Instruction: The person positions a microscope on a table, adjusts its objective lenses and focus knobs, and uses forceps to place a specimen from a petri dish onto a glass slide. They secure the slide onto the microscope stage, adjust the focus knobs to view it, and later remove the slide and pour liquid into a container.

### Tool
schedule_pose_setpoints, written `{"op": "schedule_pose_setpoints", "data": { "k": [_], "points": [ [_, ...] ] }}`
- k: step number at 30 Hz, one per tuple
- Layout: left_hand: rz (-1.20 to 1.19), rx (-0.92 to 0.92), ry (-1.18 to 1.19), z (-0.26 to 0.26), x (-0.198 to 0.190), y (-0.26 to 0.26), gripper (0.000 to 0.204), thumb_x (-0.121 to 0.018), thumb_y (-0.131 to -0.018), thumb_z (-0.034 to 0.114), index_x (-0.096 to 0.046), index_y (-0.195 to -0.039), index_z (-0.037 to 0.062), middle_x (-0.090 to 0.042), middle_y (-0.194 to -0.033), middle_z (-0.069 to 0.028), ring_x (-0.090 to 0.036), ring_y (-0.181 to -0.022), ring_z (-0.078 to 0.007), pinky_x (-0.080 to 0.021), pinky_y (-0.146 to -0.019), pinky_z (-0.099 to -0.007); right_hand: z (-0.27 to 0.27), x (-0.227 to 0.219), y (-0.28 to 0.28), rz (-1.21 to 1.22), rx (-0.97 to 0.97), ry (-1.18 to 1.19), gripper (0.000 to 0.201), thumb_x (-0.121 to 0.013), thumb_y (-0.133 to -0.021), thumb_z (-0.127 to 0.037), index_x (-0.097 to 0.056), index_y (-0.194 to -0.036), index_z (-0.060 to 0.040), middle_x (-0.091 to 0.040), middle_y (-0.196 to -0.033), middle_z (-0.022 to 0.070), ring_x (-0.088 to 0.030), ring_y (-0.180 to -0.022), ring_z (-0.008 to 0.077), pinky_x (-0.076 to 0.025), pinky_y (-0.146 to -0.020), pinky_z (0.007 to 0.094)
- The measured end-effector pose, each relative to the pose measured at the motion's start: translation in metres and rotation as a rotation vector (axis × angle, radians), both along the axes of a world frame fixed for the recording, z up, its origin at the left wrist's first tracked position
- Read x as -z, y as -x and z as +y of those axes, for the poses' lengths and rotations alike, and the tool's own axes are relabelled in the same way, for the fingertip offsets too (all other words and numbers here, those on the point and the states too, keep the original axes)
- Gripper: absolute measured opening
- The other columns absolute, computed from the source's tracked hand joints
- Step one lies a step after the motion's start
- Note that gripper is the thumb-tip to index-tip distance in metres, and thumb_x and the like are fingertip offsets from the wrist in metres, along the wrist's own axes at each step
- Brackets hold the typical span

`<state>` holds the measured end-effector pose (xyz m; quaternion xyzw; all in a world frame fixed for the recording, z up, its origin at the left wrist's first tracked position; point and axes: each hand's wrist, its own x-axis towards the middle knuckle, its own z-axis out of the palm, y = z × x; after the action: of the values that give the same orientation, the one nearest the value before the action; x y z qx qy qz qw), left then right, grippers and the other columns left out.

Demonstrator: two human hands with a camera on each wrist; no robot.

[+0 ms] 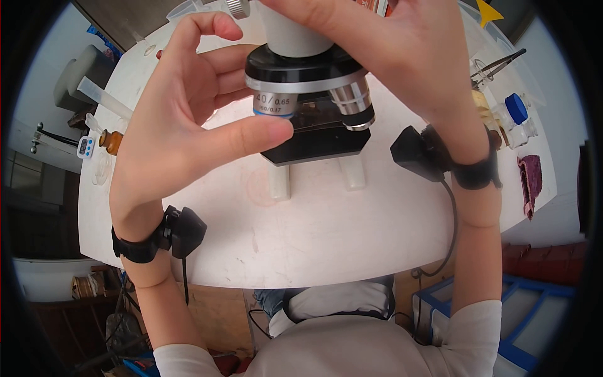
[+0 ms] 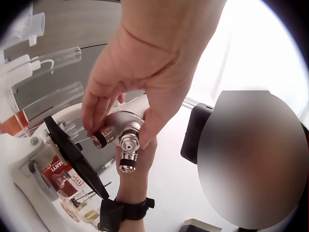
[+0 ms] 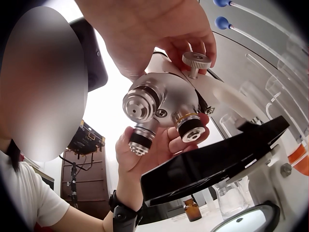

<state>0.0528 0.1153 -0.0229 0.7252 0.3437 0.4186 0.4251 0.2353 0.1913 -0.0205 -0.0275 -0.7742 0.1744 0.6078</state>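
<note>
One white metal microscope, upright on white tabletop; left hand, partly closed, thumb and fingers around silver-and-black lens turret; right hand, curled about white cylindrical head; judged midway: lenses mounted, both hands yet to release.

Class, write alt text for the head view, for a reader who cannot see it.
A microscope on a white table, with a person's right hand at its upper tube and left hand curved beside the objective lens marked 40/0.65.
</note>
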Motion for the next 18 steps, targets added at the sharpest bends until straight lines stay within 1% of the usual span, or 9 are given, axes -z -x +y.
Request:
{"op": "schedule_pose_setpoints", "data": {
  "k": [2,4,5,7,10,14,16,17,18],
  "points": [
    [-0.038,0.016,0.007,0.004,0.000,0.002,0.077,-0.080,-0.061,0.016,-0.031,-0.119,0.0016,-0.048,-0.114,-0.0149,-0.050,-0.104,-0.0199,-0.040,-0.089,-0.0309,-0.002,0.000,-0.001,-0.010,0.006,0.009,0.038,-0.069,-0.074,-0.025,-0.056,-0.091,0.0059,-0.062,-0.081,0.0127,-0.059,-0.073,0.0145,-0.047,-0.068,0.0251],
    [0.013,0.054,0.040,0.008,0.000,0.006,0.087,-0.081,-0.060,0.020,-0.027,-0.126,-0.0015,-0.044,-0.118,-0.0146,-0.047,-0.109,-0.0217,-0.039,-0.091,-0.0317,-0.004,0.000,-0.003,-0.020,0.011,0.017,0.038,-0.069,-0.074,-0.025,-0.056,-0.091,0.0059,-0.062,-0.081,0.0127,-0.059,-0.073,0.0145,-0.047,-0.068,0.0251],
    [0.013,0.054,0.040,0.009,0.000,0.006,0.087,-0.081,-0.060,0.020,-0.027,-0.126,-0.0015,-0.044,-0.118,-0.0146,-0.047,-0.109,-0.0217,-0.039,-0.091,-0.0317,-0.005,0.000,-0.003,-0.025,0.014,0.021,0.038,-0.069,-0.074,-0.025,-0.056,-0.091,0.0059,-0.062,-0.081,0.0127,-0.059,-0.073,0.0145,-0.047,-0.067,0.0251],
    [0.006,0.082,0.080,0.011,0.002,0.004,0.097,-0.081,-0.061,0.026,-0.021,-0.132,-0.0034,-0.042,-0.121,-0.0128,-0.045,-0.113,-0.0225,-0.037,-0.093,-0.0323,-0.007,0.000,-0.004,-0.034,0.020,0.029,0.038,-0.069,-0.074,-0.025,-0.056,-0.091,0.0059,-0.062,-0.081,0.0127,-0.059,-0.073,0.0145,-0.047,-0.067,0.0251],
    [-0.016,0.120,0.128,0.017,0.007,0.007,0.104,-0.080,-0.061,0.031,-0.016,-0.135,-0.0043,-0.039,-0.124,-0.0108,-0.043,-0.115,-0.0220,-0.037,-0.094,-0.0320,-0.009,-0.001,-0.007,-0.049,0.029,0.040,0.038,-0.069,-0.074,-0.025,-0.056,-0.091,0.0059,-0.062,-0.081,0.0127,-0.059,-0.073,0.0145,-0.047,-0.067,0.0250],
    [0.036,0.110,0.163,0.021,0.009,0.009,0.106,-0.080,-0.060,0.033,-0.016,-0.136,-0.0044,-0.038,-0.128,-0.0098,-0.041,-0.117,-0.0211,-0.036,-0.095,-0.0320,-0.013,-0.002,-0.007,-0.067,0.046,0.056,0.038,-0.069,-0.074,-0.026,-0.056,-0.091,0.0059,-0.062,-0.081,0.0127,-0.059,-0.073,0.0145,-0.047,-0.067,0.0250],
    [-0.287,0.447,0.122,0.029,0.022,0.010,0.056,-0.068,-0.075,0.002,-0.027,-0.113,0.0080,-0.051,-0.105,-0.0106,-0.054,-0.090,-0.0135,-0.044,-0.069,-0.0201,-0.015,-0.002,-0.008,-0.076,0.052,0.065,0.038,-0.069,-0.074,-0.026,-0.056,-0.091,0.0059,-0.062,-0.081,0.0126,-0.059,-0.072,0.0144,-0.047,-0.067,0.0250],
    [-0.287,0.447,0.123,0.028,0.018,0.011,0.056,-0.068,-0.075,0.002,-0.027,-0.113,0.0080,-0.051,-0.105,-0.0106,-0.054,-0.090,-0.0135,-0.044,-0.069,-0.0201,-0.016,-0.002,-0.008,-0.081,0.055,0.069,0.038,-0.069,-0.074,-0.026,-0.056,-0.091,0.0059,-0.062,-0.081,0.0126,-0.059,-0.072,0.0144,-0.047,-0.067,0.0250],
    [-0.104,0.259,0.147,0.025,0.011,0.014,0.073,-0.075,-0.067,0.016,-0.028,-0.121,0.0026,-0.050,-0.111,-0.0107,-0.053,-0.098,-0.0161,-0.044,-0.078,-0.0243,-0.016,-0.002,-0.009,-0.086,0.059,0.073,0.038,-0.069,-0.074,-0.026,-0.056,-0.091,0.0059,-0.062,-0.081,0.0126,-0.059,-0.072,0.0144,-0.047,-0.067,0.0250]
  ]
}}
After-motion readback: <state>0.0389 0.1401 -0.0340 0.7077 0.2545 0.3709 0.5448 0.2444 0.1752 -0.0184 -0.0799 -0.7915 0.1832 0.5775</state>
